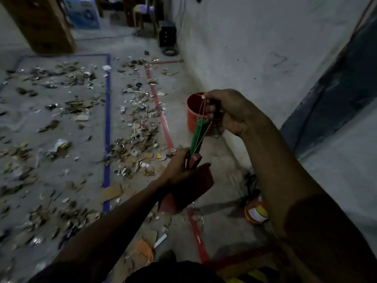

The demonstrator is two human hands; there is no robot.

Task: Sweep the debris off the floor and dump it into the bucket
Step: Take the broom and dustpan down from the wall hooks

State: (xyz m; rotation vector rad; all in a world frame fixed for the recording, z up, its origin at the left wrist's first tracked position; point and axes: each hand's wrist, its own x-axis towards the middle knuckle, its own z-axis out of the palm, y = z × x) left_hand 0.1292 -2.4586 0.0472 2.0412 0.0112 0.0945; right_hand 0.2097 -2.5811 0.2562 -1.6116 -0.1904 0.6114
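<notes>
Littered floor [85, 127]: one bucket [192, 116], two hands [228, 111]

Your bucket [193, 113] is red, upright and open-topped, standing on the floor against the wall. Debris [134, 119] of cardboard scraps, paper and foil lies scattered over the grey floor [220, 160], thickest between the blue and red tape lines.

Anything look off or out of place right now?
Debris lies strewn over the floor, not yet swept. Both hands, left and right, hold a green handle by its string. A red canister lies by the wall.
</notes>
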